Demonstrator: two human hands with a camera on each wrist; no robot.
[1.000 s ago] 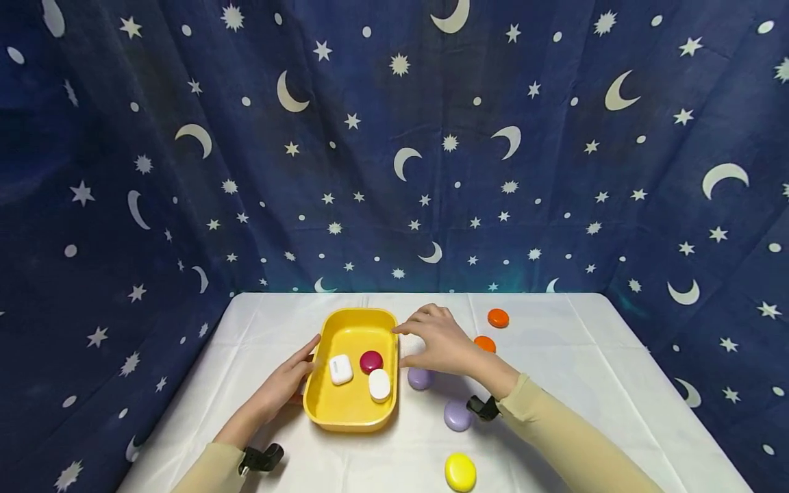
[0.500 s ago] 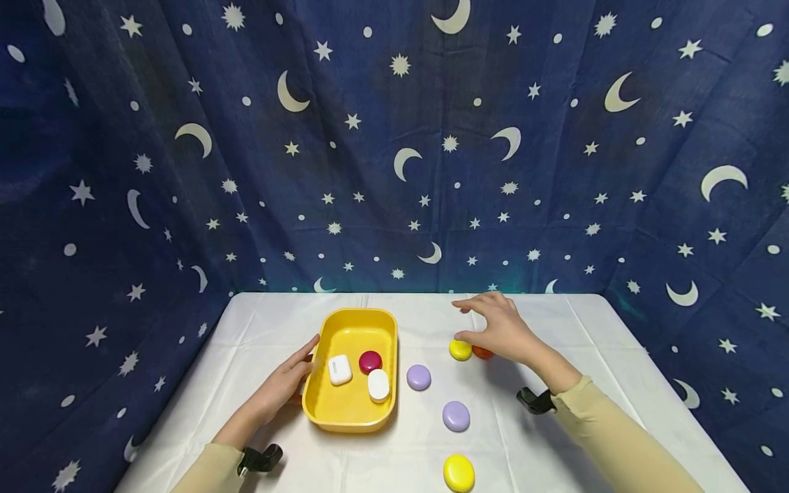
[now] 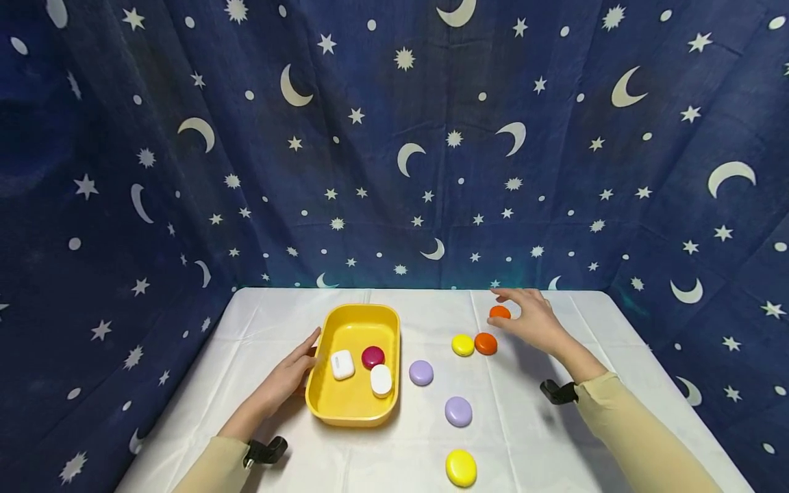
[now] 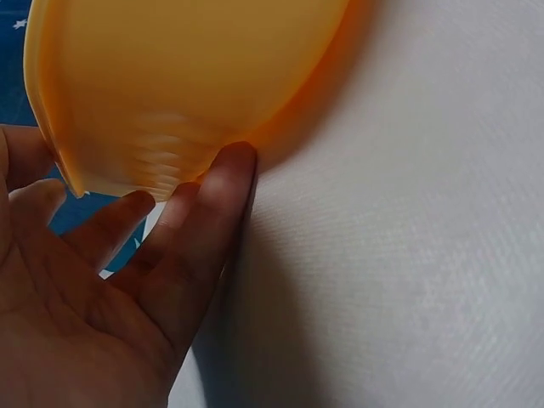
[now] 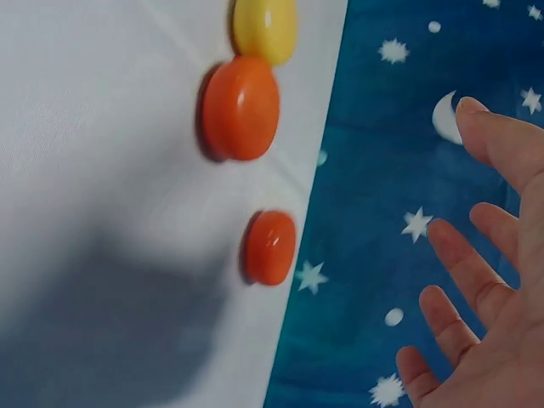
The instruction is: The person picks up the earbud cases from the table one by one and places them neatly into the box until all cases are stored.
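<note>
My left hand (image 3: 285, 383) lies along the left side of a yellow tray (image 3: 353, 421), its fingertips against the outer wall in the left wrist view. Inside the tray are a white rounded-square case (image 3: 342, 365), a dark red disc (image 3: 372, 357) and a white oval piece (image 3: 381, 381). Over at the back right, my right hand (image 3: 535, 322) hovers with fingers spread around a glossy orange disc (image 3: 500, 312). In the right wrist view its fingers stand apart from that smaller orange disc (image 5: 271, 247). A second orange disc (image 3: 485, 344) sits nearer, beside a yellow disc (image 3: 463, 345).
Two lilac discs (image 3: 421, 372) and another yellow disc (image 3: 461, 468) lie between the tray and the right arm. A white cloth covers the table (image 3: 277, 315). Behind it hangs a dark blue curtain (image 3: 370, 164) printed with moons and stars.
My right hand has moved right from beside the tray, past the yellow disc now showing on the table, to the rear orange disc. My left hand stays at the tray.
</note>
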